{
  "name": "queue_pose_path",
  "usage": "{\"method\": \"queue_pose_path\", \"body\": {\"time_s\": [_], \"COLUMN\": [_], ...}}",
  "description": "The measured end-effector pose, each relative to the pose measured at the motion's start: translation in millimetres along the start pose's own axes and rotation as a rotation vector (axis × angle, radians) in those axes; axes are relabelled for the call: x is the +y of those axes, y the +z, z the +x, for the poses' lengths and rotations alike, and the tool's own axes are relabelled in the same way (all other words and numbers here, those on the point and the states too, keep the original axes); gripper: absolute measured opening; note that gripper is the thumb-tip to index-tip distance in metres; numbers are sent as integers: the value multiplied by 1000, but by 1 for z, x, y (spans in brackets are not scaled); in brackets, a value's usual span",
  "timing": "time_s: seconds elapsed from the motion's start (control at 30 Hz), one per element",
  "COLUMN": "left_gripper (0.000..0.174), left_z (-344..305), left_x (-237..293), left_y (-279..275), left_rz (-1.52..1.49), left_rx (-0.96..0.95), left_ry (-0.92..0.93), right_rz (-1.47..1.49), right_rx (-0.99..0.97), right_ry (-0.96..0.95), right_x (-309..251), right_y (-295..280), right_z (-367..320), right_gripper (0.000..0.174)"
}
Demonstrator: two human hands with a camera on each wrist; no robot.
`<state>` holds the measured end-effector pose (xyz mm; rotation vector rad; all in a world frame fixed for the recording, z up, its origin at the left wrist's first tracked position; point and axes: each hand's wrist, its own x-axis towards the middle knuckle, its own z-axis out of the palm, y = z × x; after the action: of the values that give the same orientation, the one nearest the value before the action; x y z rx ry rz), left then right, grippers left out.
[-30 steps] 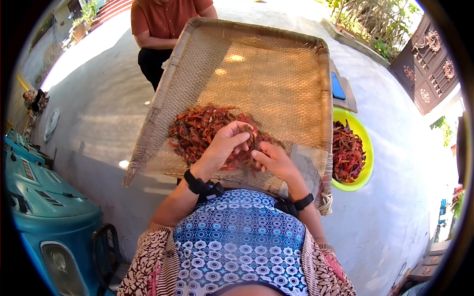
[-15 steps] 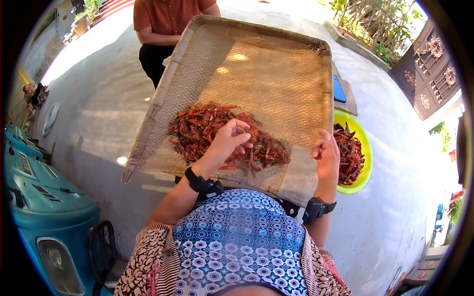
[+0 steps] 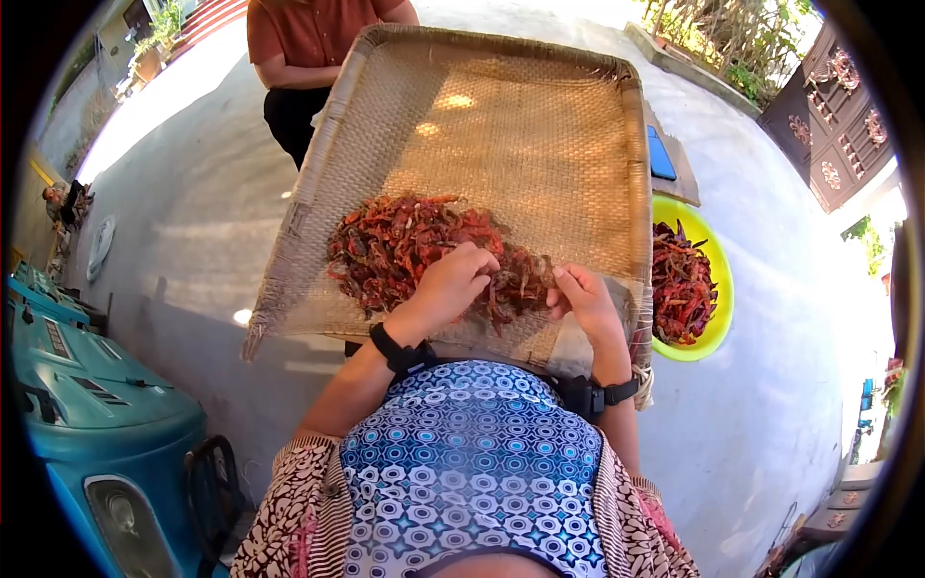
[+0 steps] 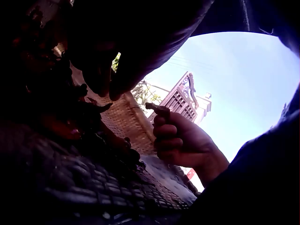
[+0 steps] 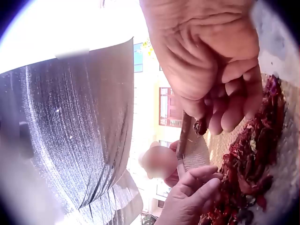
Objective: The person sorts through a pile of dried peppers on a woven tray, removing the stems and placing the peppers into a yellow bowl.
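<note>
A heap of shriveled red chili peppers (image 3: 405,236) lies on the woven bamboo tray (image 3: 540,173) in front of me. Over the heap's right part is my left hand (image 3: 448,289), fingertips down at the peppers. In the right wrist view its thumb and forefinger look fairly straight, and the left wrist view shows a gap between dark fingers. Right of the heap, my right hand (image 3: 586,299) pinches a small chili pepper (image 4: 158,109) between thumb and forefinger, its other fingers curled in. The pinched pepper shows as a dark red tip below the thumb in the right wrist view.
A yellow-green basin (image 3: 718,318) of chili peppers stands right of the tray. Beyond it, a blue phone (image 3: 661,154) rests on cardboard. Another person (image 3: 318,48) sits behind the tray's far left corner. A teal vehicle (image 3: 116,414) stands at left.
My right hand left the heap, swung right toward the basin, then came back over the tray and now pinches a pepper. My left hand has dipped lower onto the heap.
</note>
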<state>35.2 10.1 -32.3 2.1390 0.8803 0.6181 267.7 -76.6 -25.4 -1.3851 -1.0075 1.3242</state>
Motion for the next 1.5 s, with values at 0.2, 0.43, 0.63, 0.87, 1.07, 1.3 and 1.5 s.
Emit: {"method": "queue_pose_path", "body": {"time_s": [0.2, 0.43, 0.63, 0.87, 1.07, 1.3, 1.5], "left_gripper": [13, 8, 9, 11, 19, 18, 12], "left_z": [-4, 6, 4, 2, 0, 3, 1], "left_x": [1, 7, 15, 17, 14, -2, 11], "left_y": [7, 4, -2, -8, -10, 2, -5], "left_rz": [312, 155, 45, 46, 218, 509, 307], "left_rx": [-68, 98, 58, 50, 75, 72, 156], "left_ry": [148, 146, 91, 48, -9, 53, 38], "right_rz": [364, 251, -187, 29, 63, 816, 183], "right_rx": [402, 339, -17, -50, 260, 501, 85], "right_ry": [-237, -193, -235, -130, -184, -234, -70], "right_x": [0, -8, 3, 8, -3, -1, 16], "right_y": [-57, -32, 29, 36, -7, -57, -8], "right_z": [-6, -4, 10, 6, 5, -6, 5], "right_gripper": [24, 22, 28, 23, 22, 35, 24]}}
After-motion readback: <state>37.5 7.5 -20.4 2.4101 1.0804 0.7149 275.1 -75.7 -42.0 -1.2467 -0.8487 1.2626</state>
